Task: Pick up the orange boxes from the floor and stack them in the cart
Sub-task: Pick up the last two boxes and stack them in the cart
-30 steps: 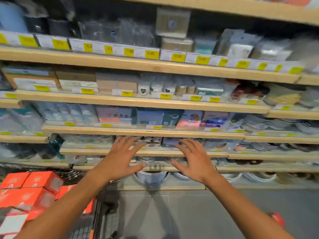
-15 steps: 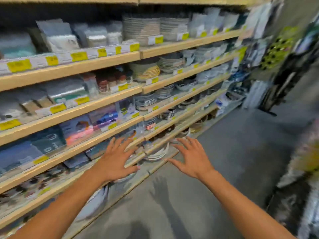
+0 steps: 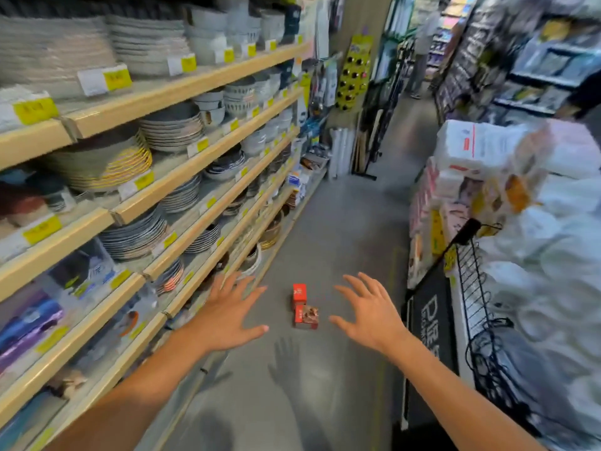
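Two orange boxes lie on the grey aisle floor ahead of me: a far one (image 3: 299,293) and a near one (image 3: 306,317) touching it. My left hand (image 3: 227,312) is stretched out to their left, fingers spread, holding nothing. My right hand (image 3: 370,312) is held out to their right, also spread and empty. Both hands hover above the floor, short of the boxes. The cart is out of view.
Wooden shelves (image 3: 195,164) of stacked plates and bowls run along the left. On the right stand a black wire rack (image 3: 478,297) and piled wrapped goods (image 3: 520,177). The grey floor (image 3: 338,229) runs ahead to a person (image 3: 422,43) standing far down the aisle.
My view has swung right, from facing the shelves and the cart's orange boxes to looking down the aisle. The two boxes on the floor have come into sight. Both hands stay spread.
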A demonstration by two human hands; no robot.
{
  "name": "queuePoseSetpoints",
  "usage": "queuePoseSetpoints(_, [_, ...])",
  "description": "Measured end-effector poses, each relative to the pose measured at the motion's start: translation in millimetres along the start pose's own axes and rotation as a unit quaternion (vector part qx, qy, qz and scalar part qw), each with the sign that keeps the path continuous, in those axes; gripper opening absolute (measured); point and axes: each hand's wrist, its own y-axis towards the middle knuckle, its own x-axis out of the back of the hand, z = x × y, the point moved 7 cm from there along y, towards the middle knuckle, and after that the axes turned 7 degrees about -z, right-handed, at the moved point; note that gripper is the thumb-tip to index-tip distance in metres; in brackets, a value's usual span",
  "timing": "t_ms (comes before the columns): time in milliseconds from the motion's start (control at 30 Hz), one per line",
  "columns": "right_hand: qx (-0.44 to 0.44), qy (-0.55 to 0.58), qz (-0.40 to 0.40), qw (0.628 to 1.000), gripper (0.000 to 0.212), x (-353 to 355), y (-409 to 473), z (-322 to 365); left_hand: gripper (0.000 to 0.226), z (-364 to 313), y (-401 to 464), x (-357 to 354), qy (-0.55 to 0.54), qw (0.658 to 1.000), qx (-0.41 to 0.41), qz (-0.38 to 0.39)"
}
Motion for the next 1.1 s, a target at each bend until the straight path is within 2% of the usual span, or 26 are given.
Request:
queuePoseSetpoints(233, [-0.089, -0.005, 0.013, 0.996, 0.087, -14.3, 10.5, -46.2, 0.095, -2.0, 80.3, -29.8, -0.008, 0.996, -0.073, 0.046])
queuePoseSetpoints(433, [-0.132, 0.026, 0.041, 0.990, 0.082, -45.7, 33.0, -98.1, 0.086, -15.8, 155.7, -56.0, 0.027, 0.991, -0.110, 0.075])
queuePoseSetpoints(733, [-0.120, 0.079, 0.102, 0.984, 0.085, -98.0, 130.2, -204.8, 0.082, -36.5, 292.6, -88.3, 0.029, 0.990, -0.063, 0.124])
queuePoseSetpoints(867, [-0.099, 0.102, 0.096, 0.985, 0.084, -111.9, 172.8, -245.7, 0.081, -41.1, 339.2, -100.7, 0.011, 0.988, -0.034, 0.148])
queuePoseSetpoints(1100, [-0.101, 0.128, 0.153, 0.975, 0.084, -147.0, 244.0, -279.9, 0.081, -21.9, 396.4, -131.2, -0.036, 0.985, 0.002, 0.169])
